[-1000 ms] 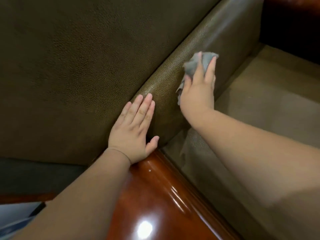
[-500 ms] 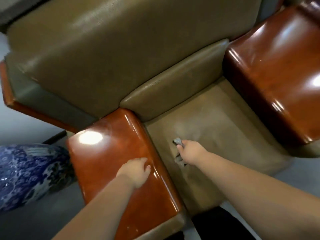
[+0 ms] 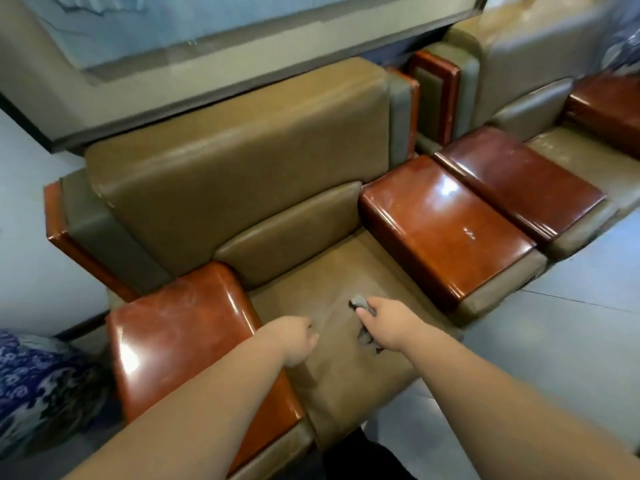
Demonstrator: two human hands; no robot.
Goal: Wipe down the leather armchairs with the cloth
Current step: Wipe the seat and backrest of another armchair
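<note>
The view pulls back and up, and a second ago it was tight on the backrest roll, the cloth (image 3: 360,303) pressed high against it. Now the right hand (image 3: 388,323) is down at the seat cushion (image 3: 346,368), at about six o'clock from the lumbar roll (image 3: 291,230), with the grey cloth bunched in its curled fingers; a tail of it hangs out below the palm. Whether the cloth is touching the leather, I cannot tell.

The left hand (image 3: 296,339) has come off the backrest and across the glossy wooden left armrest (image 3: 187,341); it now sits at the armrest's inner edge, at nine o'clock from the right hand. Its fingers look bent inward and hold nothing, though blur hides the detail.

My read: the back section is finished and the wiping shifts to the seat, with the front half of the cushion next.

The count. Armchairs: two, the near armchair (image 3: 242,161) in the middle and a second armchair (image 3: 526,64) at two o'clock, its far side cut off. Wooden armrest tops: four in view, the near chair's right armrest (image 3: 440,230), then the neighbour's near armrest (image 3: 516,181) just beside it, and one more (image 3: 606,102) at the right edge. Cloths: one. Hands: two. A blue patterned vase (image 3: 31,386) sits at eight o'clock.

The second chair looks unwiped from here, so plenty of the job remains.
</note>
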